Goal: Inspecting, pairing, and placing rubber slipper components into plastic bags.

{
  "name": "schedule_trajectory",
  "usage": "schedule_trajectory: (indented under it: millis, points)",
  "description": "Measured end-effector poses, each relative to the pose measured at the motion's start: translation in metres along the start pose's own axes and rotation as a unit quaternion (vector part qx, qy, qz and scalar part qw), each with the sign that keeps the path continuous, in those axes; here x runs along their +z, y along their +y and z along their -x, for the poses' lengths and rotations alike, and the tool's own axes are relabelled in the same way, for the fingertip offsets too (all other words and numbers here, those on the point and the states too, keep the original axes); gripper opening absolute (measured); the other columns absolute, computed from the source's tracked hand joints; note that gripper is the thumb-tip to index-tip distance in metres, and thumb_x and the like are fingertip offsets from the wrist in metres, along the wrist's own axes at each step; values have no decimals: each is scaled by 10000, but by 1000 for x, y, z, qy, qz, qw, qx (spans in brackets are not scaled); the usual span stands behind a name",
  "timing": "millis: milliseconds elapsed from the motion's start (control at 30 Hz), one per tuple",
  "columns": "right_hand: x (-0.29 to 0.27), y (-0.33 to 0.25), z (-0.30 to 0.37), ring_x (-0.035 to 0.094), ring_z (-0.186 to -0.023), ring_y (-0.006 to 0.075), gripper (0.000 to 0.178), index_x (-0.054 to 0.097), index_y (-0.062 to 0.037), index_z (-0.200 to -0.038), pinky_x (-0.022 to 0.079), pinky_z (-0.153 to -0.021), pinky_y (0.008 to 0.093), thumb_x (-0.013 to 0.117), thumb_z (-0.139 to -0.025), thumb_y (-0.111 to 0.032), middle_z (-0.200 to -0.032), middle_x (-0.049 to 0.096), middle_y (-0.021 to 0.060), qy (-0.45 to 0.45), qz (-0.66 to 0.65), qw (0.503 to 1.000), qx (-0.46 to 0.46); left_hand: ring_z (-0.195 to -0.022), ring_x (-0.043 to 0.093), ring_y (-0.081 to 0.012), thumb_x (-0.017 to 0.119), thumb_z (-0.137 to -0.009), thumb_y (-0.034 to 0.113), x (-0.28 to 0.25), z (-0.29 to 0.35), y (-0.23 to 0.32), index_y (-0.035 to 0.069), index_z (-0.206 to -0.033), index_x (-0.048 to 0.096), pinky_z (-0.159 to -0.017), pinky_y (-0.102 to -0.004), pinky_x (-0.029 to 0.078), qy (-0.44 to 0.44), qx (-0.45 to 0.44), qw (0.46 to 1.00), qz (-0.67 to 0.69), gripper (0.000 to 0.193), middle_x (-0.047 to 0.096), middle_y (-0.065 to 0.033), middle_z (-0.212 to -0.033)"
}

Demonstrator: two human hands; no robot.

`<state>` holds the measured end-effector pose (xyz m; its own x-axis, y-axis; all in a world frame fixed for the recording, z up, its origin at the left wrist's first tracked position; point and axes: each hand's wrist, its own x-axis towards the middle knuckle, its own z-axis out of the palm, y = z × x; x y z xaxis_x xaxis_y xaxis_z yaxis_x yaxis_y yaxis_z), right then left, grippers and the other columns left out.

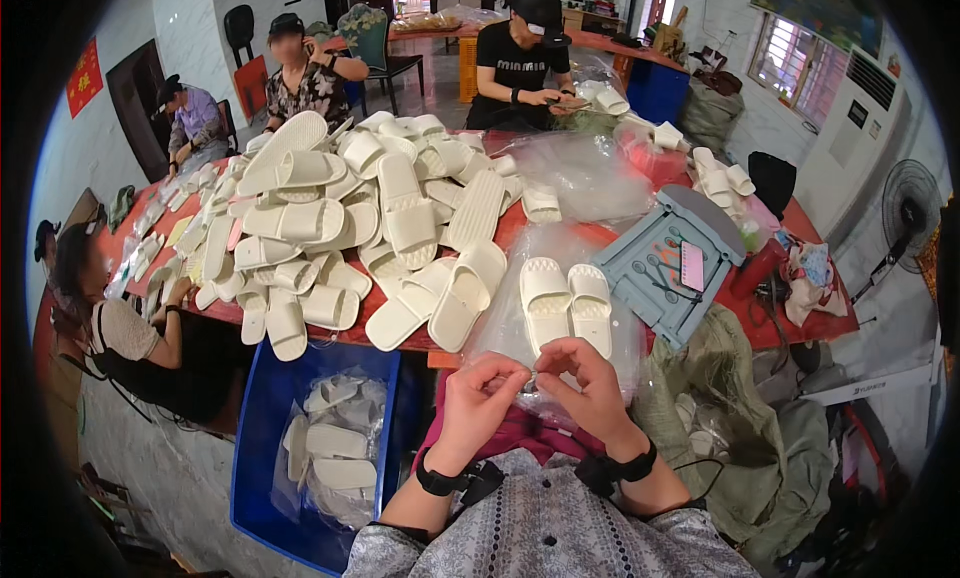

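Observation:
My left hand [485, 400] and my right hand [582, 386] meet in front of my chest, thumbs and fingers pinched together with the fingertips almost touching. Whatever lies between the fingertips is too small to make out. Just beyond them, a pair of cream slide slippers [546, 300] rests side by side on clear plastic bags [500, 318] at the table's near edge. A large heap of matching slippers [405, 203] covers the table to the left and ahead.
A blue bin [245, 458] with bagged slippers stands low on my left. Right of the pair sits a grey-blue folding stool [640, 268] with scissors on it. A green woven sack [720, 408] stands at my right. Several people sit around the red table [815, 323]; a fan [908, 213] is far right.

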<state>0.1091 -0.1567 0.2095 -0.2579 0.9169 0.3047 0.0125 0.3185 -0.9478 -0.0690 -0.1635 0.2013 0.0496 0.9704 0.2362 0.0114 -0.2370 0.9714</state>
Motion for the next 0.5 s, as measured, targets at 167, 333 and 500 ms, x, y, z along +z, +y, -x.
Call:
schedule_trajectory:
  millis: [167,333,500]
  points:
    - [4,2,10,610,-903,116,394,494,-10,-1221,499,-819,269,641,-864,74,-975,626,58,-32,36,999,-10,-751,606,-98,706,-853,20,-1,14,1,-8,-882,699,-665,-240,476,-7,28,997,-77,41,646,-45,-818]
    - [17,3,20,630,-818,179,372,496,1,-1200,512,-756,295,636,-859,49,-916,629,93,-1,136,987,-83,-680,620,-99,698,-859,51,0,22,-16,-11,-896,699,-606,-248,484,-4,45,995,-89,72,674,-71,-763]
    - [29,15,24,602,-813,297,250,486,-31,-1013,494,-738,355,593,-828,99,-915,599,124,64,201,946,-246,-684,538,-35,669,-910,98,2,27,-30,1,-907,696,-613,-207,433,-24,-41,996,80,101,646,28,-770]
